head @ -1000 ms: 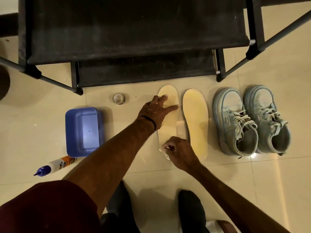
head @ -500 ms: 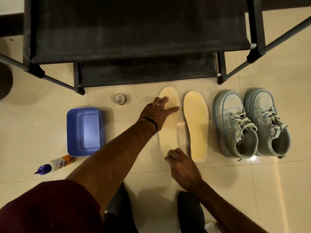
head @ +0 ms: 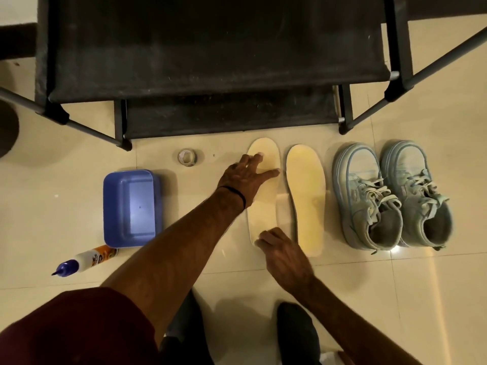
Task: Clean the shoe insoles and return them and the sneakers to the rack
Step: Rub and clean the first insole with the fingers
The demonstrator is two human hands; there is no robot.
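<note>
Two pale yellow insoles lie side by side on the floor in front of the black shoe rack (head: pixel 210 61). My left hand (head: pixel 247 177) presses flat, fingers spread, on the toe half of the left insole (head: pixel 262 209). My right hand (head: pixel 282 254) sits at that insole's heel with its fingers curled down, gripping a small white cloth that is almost hidden beneath them. The right insole (head: pixel 307 196) lies untouched. A pair of light blue-grey sneakers, the left sneaker (head: pixel 366 196) and the right sneaker (head: pixel 416 193), stands to the right of it.
A blue plastic tub (head: pixel 129 206) sits on the floor at the left, with a glue bottle (head: pixel 87 260) lying below it. A roll of clear tape (head: pixel 187 157) lies near the rack's foot. My dark-clad knees and feet fill the bottom edge.
My right hand has slid down the left insole from its middle to the heel. My left hand has stayed pressed on the toe part.
</note>
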